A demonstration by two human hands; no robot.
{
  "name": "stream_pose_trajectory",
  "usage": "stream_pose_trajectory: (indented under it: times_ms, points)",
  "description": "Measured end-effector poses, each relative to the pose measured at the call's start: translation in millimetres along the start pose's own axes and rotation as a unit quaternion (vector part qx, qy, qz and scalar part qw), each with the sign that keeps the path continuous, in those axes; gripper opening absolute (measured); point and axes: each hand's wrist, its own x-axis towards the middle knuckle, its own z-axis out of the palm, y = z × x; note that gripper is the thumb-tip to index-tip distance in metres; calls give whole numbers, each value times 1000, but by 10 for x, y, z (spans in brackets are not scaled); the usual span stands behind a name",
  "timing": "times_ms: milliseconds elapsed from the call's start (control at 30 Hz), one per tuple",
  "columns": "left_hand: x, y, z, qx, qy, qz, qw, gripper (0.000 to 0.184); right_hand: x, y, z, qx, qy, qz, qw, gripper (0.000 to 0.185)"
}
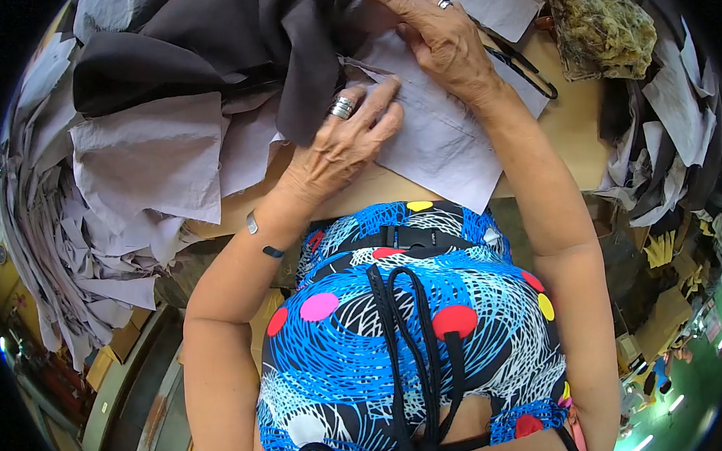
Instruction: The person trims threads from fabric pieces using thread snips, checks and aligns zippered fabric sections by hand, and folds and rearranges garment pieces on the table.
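**Two hands spreading over pale and dark cloth at the tabletop's near edge**

The patterned top (406, 305) is sitting just before the near edge of the tabletop (572, 133), where a narrow bare strip is showing. The pale cloth (442, 139) is lying past that strip, one corner pointing toward the body. A wider bare patch is running along its right side.

The left hand (344, 141) is resting where pale and dark fabric are meeting, its grip loosely open, fingers half curled, thumb apart. The right hand (445, 45) is reaching farther, its grip open, index finger extending to the dark cloth (204, 42), which is bunching across the far left.

Stacked pale pieces (41, 193) are crowding the left side; a cloth pile (674, 119) is hemming in the right. Beyond the right wrist, a black looped object (532, 68) and a yellowish fibrous clump (604, 29) are lying.
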Motion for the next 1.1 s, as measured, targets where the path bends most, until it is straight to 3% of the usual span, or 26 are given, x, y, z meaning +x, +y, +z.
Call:
stream_pose_trajectory:
  times_ms: [167, 367, 467, 633, 733, 800, 867, 967, 1100]
  points:
    - [9, 77, 6, 39, 0, 6, 999, 29, 6, 32, -54, 48, -33, 11, 998, 58]
    - [47, 249, 17, 4, -19, 49, 999, 25, -24, 19, -54, -19, -67, 18, 997, 57]
    - [92, 342, 71, -2, -14, 63, 998, 26, -30, 162, 98, 40, 47, -78, 995, 56]
    - [171, 237, -6, -103, 2, 94, 990, 31, -82, 129, 42, 34, -22, -1, 999, 60]
    - [36, 2, -37, -111, 65, -22, 991, 35, -40, 56, 5, 39, -24, 35, 998, 58]
    - [27, -109, -27, -104, 78, -43, 991, 38, 27, 2, -4, 24, -9, 34, 999, 57]
    - [-10, -132, 7, -69, 63, -28, 995, 39, 71, -15, 11, -10, 17, 18, 1000, 59]
    - [-31, -131, 46, -53, 60, -24, 997, 41, 68, 28, 10, 13, -46, 47, 998, 61]
    - [-58, -130, 35, -32, 40, -23, 998, 42, 58, 74, 38, 27, -49, 32, 998, 60]
